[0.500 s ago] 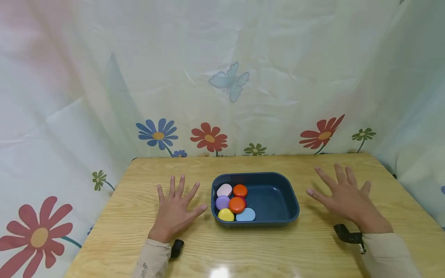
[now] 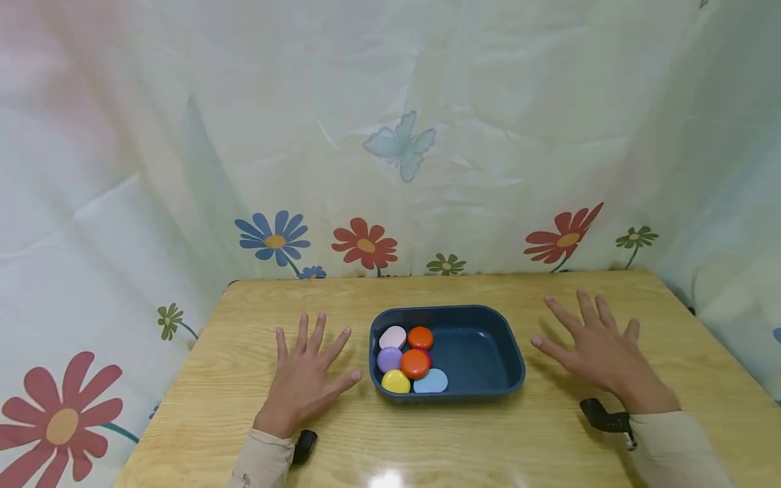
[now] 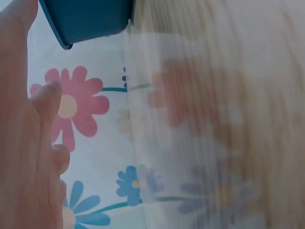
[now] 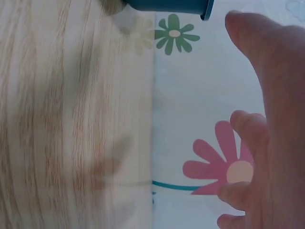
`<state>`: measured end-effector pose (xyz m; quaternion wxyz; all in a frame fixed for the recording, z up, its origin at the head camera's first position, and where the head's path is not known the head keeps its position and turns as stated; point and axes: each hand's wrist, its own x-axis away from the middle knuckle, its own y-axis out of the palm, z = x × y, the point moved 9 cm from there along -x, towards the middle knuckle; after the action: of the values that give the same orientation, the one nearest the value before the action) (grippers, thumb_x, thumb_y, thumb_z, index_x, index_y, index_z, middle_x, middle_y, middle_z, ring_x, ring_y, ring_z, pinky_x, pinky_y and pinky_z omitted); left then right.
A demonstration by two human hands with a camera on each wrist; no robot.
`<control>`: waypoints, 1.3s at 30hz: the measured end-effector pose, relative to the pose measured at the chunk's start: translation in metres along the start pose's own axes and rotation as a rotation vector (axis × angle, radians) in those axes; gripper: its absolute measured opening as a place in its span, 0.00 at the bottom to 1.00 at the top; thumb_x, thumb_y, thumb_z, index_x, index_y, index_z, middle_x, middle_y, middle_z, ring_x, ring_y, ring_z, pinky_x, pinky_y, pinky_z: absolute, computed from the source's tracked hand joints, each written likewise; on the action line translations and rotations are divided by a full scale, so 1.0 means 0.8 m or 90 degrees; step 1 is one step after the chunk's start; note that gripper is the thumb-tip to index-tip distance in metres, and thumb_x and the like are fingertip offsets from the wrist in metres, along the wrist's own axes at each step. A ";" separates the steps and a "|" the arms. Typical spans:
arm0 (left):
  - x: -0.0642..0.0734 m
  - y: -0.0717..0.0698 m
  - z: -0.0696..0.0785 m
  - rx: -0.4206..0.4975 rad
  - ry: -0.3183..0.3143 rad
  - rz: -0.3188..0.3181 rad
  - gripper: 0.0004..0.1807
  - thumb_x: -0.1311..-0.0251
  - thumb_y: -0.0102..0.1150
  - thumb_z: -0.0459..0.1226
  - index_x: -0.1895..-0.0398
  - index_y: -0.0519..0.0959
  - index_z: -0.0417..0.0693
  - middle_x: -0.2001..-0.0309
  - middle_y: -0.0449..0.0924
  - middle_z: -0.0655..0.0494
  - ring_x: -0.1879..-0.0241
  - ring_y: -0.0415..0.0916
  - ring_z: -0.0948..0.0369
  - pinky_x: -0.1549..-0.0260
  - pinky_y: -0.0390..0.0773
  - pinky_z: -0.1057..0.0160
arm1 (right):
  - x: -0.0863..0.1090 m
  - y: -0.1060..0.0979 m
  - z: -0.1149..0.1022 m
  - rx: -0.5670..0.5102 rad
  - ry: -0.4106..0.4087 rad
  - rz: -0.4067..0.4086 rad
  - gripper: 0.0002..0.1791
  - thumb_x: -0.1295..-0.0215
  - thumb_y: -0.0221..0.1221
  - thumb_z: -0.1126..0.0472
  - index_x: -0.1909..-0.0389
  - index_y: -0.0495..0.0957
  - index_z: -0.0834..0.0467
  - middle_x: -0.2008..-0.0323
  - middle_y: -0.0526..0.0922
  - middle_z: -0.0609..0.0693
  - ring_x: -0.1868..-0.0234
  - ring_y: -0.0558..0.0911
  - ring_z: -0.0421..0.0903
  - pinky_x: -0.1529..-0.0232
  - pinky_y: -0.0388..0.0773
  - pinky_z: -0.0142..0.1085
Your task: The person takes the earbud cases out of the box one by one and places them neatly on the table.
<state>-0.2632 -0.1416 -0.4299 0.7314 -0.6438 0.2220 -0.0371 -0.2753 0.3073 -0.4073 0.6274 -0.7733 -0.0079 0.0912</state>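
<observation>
Between the two hands a dark blue tray (image 2: pixel 448 398) stands on the wooden table. Its left half holds two orange rounded pieces (image 2: pixel 415 364), a purple one (image 2: pixel 389 359), a yellow one (image 2: pixel 396 381), a pale pink one (image 2: pixel 393 337) and a light blue one (image 2: pixel 430 381); a dark red piece is mostly hidden under an orange one. Left of the tray my left hand (image 2: pixel 304 386) is spread, its thumb pointing at the tray's side. On the right, my right hand (image 2: pixel 601 352) is likewise spread over the table, holding nothing. Both wrist views show part of the tray (image 3: pixel 90 19) past the thumb.
The wooden table (image 2: pixel 342 451) reaches back to a white curtain (image 2: pixel 488 135) printed with flowers and a butterfly. The curtain also hangs along both sides. A black band with a small device (image 2: pixel 604 415) sits on the right wrist, a similar device (image 2: pixel 305 446) at the left.
My right hand has shifted slightly left, toward the tray. My left hand stays spread in nearly the same place, and the pieces lie as before. The head view has shifted slightly.
</observation>
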 end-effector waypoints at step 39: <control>-0.005 -0.003 0.043 0.068 0.032 0.026 0.39 0.35 0.40 0.71 0.25 0.65 0.68 0.30 0.68 0.50 0.31 0.63 0.47 0.34 0.36 0.27 | 0.003 -0.021 -0.059 -0.015 -0.116 0.137 0.42 0.33 0.59 0.36 0.23 0.62 0.50 0.37 0.71 0.71 0.40 0.71 0.71 0.47 0.61 0.71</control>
<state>-0.2536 -0.1085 -0.4243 0.7594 -0.5981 0.2512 -0.0496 -0.2642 0.2658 -0.3819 0.6013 -0.7658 0.0173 0.2274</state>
